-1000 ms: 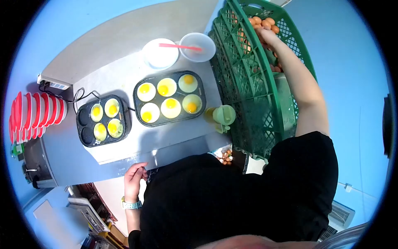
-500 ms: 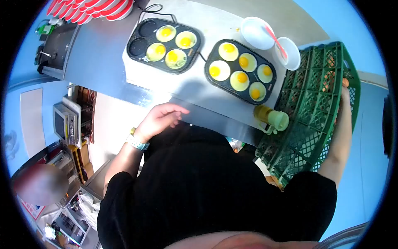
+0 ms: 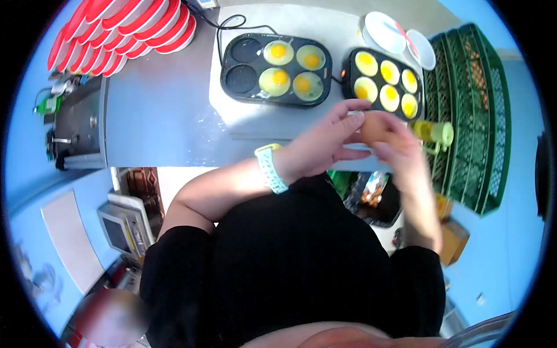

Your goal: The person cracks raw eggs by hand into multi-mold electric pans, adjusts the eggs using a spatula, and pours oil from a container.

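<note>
Over the front edge of the counter, my two hands meet at a brown egg point(image 3: 376, 129). My right hand point(image 3: 401, 148), smeared by motion, is closed on the egg from the right. From the other side my left hand point(image 3: 325, 139) reaches in, fingers apart, its thumb at the egg's left end; whether it bears any weight I cannot tell. Behind them is a black egg pan point(image 3: 347, 87) with eggs in all its cups, partly covered by my fingers. Left of it, another black pan point(image 3: 275, 66) has several cups with eggs and two bare cups at its left end.
A green plastic crate point(image 3: 464, 116) with brown eggs inside stands at the right. Beside it is a bottle of yellow oil point(image 3: 432, 133). White bowls point(image 3: 384, 33) sit at the back. Stacked red-and-white bowls point(image 3: 125, 29) fill the far left; a power cord point(image 3: 223, 26) runs behind the pans.
My right hand has come out of the crate with an egg, over to the counter front. My left hand has moved right to meet it. The view has shifted.
</note>
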